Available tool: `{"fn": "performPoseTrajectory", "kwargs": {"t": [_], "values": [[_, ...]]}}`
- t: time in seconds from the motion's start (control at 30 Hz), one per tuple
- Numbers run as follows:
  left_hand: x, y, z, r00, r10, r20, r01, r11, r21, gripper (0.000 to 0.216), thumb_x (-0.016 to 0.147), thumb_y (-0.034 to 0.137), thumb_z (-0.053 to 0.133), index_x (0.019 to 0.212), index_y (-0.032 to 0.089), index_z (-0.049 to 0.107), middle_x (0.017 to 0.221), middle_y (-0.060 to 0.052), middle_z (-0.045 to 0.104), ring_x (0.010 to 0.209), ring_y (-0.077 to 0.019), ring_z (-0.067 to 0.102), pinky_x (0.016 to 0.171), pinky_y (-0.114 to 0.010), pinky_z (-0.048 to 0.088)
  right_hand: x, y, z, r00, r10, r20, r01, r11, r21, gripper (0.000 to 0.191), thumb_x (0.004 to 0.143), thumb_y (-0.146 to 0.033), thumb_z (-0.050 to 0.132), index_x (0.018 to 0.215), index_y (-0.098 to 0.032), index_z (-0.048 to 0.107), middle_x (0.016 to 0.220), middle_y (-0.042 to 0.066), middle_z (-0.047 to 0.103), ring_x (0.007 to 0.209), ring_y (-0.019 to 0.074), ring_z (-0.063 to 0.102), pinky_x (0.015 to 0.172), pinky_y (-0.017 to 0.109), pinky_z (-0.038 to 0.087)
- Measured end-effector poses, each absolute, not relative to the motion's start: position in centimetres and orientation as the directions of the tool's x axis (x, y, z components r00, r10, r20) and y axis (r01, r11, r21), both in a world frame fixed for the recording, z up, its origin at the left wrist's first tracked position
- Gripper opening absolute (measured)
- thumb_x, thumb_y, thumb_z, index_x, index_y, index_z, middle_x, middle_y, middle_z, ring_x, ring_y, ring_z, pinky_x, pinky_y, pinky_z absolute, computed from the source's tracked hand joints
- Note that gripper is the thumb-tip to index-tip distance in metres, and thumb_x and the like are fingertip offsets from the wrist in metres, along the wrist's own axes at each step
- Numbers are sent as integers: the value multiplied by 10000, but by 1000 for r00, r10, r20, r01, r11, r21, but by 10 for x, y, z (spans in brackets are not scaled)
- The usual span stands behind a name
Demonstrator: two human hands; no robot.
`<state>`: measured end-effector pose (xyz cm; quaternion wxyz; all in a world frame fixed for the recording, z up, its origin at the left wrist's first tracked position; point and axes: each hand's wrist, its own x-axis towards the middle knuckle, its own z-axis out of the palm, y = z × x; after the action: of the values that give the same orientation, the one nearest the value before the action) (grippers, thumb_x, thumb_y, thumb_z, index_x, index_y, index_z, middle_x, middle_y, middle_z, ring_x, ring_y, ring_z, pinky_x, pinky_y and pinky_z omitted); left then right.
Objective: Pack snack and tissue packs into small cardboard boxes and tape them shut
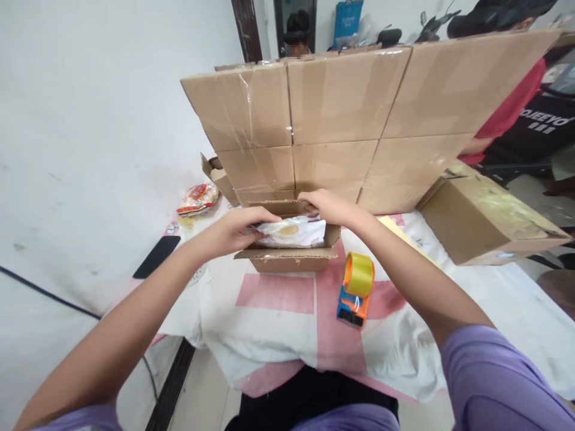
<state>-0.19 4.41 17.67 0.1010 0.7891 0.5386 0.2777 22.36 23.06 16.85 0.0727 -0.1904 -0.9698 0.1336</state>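
A small open cardboard box (290, 265) sits on the cloth-covered table in front of me, its flaps raised. In its mouth lies a white plastic packet (299, 233) with a yellowish round print. My left hand (240, 230) pinches the packet's left end between thumb and fingers. At the box's back rim, my right hand (322, 205) has its fingers curled down behind the packet. Its fingertips are partly hidden, so whether they grip the packet or the back flap cannot be told.
Stacked taped cartons (335, 96) form a wall behind the box. To the right are a tape dispenser (357, 290) with yellow tape and an open carton (485, 221). A snack bag (197, 199) and black phone-like slab (157, 256) lie left. A person in a red sleeve (512, 114) is beyond.
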Motion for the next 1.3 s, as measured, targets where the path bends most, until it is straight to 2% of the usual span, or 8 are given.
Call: {"fn": "performPoseTrajectory", "kwargs": {"t": [0.17, 0.3, 0.47, 0.63, 0.77, 1.0, 1.13, 1.3], "values": [[4, 58, 142, 284, 946, 156, 823, -324, 467, 428, 1021, 551, 478, 1208, 297, 768, 1314, -66, 742, 1275, -274, 672, 1132, -480, 523, 221, 234, 163, -921, 362, 146, 316, 911, -264, 243, 952, -110, 499, 1115, -181, 664, 1065, 117, 736, 956, 240, 642, 771, 303, 386], [-13, 7, 109, -62, 876, 478, 832, -219, 510, 674, 1018, 735, 270, 1419, 352, 655, 1568, -90, 545, 1524, -334, 435, 1274, -588, 329, 247, 229, 145, -710, 533, 460, 275, 811, -516, 251, 1029, -274, 497, 1221, -168, 620, 1247, 139, 688, 1123, 260, 629, 926, 351, 471], [-20, -27, 38, -341, 742, 577, 697, -213, 685, 1032, 813, 946, 404, 1612, 293, 384, 1625, -203, 414, 1499, -397, 452, 1161, -557, 479, 293, 200, 111, -598, 698, 395, 191, 603, -775, 386, 1090, -454, 372, 1047, -203, 664, 946, 71, 703, 918, 235, 679, 861, 369, 532], [-9, -1, 29, -349, 797, 493, 712, -116, 692, 697, 874, 840, 526, 1148, 223, 698, 1273, -153, 679, 1342, -359, 580, 1192, -562, 436, 294, 187, 103, -824, 486, 291, 255, 778, -575, 486, 1084, -447, 359, 1012, -204, 773, 1218, 148, 597, 1165, 300, 610, 1046, 482, 499], [6, 16, 56, -556, 716, 423, 656, 66, 752, 665, 938, 598, 642, 1488, 251, 505, 1380, -164, 616, 1253, -318, 628, 1074, -533, 530, 273, 213, 93, -721, 580, 379, 235, 719, -654, 532, 1050, -546, 428, 1433, -233, 623, 1534, 160, 478, 1482, 348, 400, 1246, 561, 345], [33, 23, 83, -234, 876, 422, 903, 35, 428, 433, 1077, 324, 383, 1459, 359, 584, 1406, -63, 692, 1359, -281, 608, 1289, -644, 225, 281, 238, 94, -835, 387, 391, 18, 730, -683, 362, 1021, -404, 492, 1195, -262, 776, 1323, 76, 748, 1451, 305, 503, 1238, 582, 354], [52, 23, 91, -241, 921, 306, 935, 135, 328, 481, 1052, 495, 478, 1492, 325, 572, 1409, -94, 694, 1363, -324, 607, 1286, -713, 127, 348, 199, 102, -532, 693, 487, 254, 679, -689, 259, 983, -366, 560, 1035, -234, 776, 1122, 90, 781, 1125, 295, 683, 1066, 514, 514], [78, 25, 100, -271, 939, 212, 953, 231, 195, 516, 1034, 557, 488, 1456, 293, 624, 1552, -95, 586, 1463, -345, 517, 1308, -688, 71, 400, 144, 53, -394, 907, 149, 101, 203, -974, 309, 845, -540, 754, 892, -242, 689, 895, 51, 727, 841, 234, 713, 798, 373, 602]]}}
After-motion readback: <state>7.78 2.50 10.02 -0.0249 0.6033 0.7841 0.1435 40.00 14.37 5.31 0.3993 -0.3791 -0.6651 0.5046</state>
